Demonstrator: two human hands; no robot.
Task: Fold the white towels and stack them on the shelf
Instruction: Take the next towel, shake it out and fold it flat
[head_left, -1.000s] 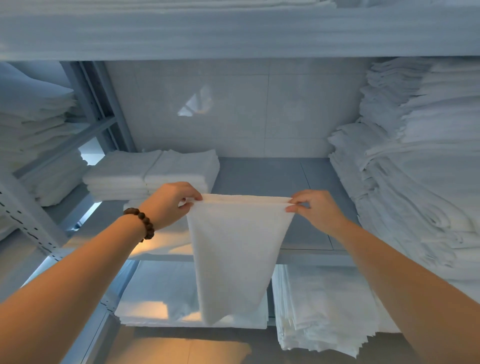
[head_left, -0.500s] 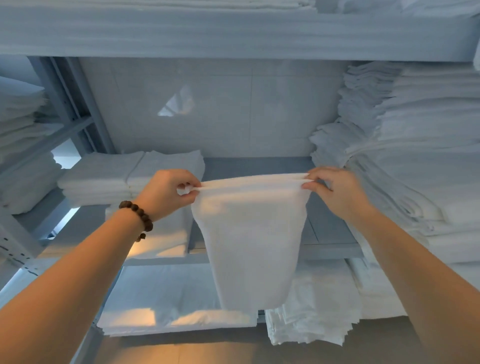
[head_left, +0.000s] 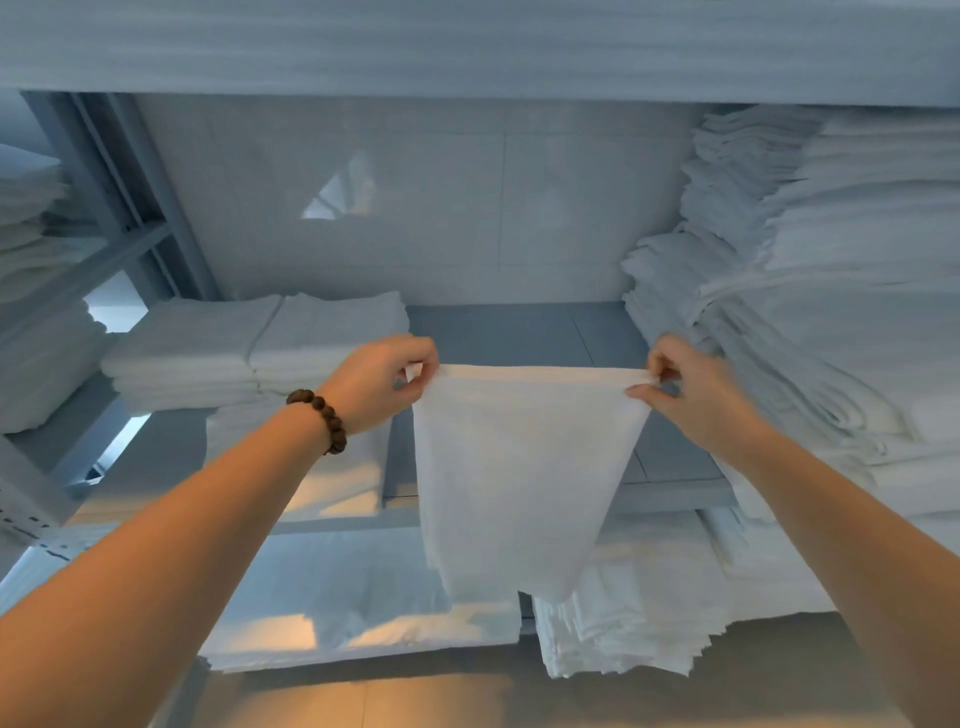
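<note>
My left hand and right hand each pinch a top corner of the towel, its top edge pulled taut before the shelf. Bare shelf shows behind, between a folded stack on the left and a tall pile on the right. The towel hangs plain white, narrowing downward.

I've got the white cloth towel looking soft and matt, the dark wooden-bead bracelet faintly glossy, the grey metal shelf smooth.
</note>
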